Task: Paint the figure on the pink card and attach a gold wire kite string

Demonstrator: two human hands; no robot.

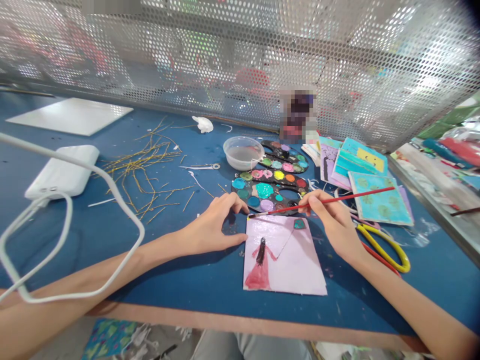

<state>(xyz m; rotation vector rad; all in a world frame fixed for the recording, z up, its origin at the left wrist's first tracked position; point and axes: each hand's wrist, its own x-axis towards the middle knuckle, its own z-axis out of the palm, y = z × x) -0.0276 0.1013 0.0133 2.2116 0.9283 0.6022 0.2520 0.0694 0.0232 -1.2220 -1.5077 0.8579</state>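
Note:
A red-handled paintbrush [330,200] is pinched in my right hand [333,222]. Its dark tip meets the upper left corner of a pale pink painted card [294,265], where a small yellow spot shows. On the card are a long-haired figure in a red dress and a teal kite-like shape on a string. My left hand [217,222] rests at the card's left edge, thumb and forefinger apart, gripping nothing. Just beyond the card lie two black paint palettes [275,179] [288,150] with many colours. A clear plastic bowl [243,154] of liquid stands beside them.
Yellow-handled scissors [390,250] and several painted cards [382,200] lie at the right. Dry yellowish stalks [146,160] are scattered left of centre. A white power bank [63,170] with a looping white cable [127,210] sits at the left. A perforated metal screen [210,60] borders the back.

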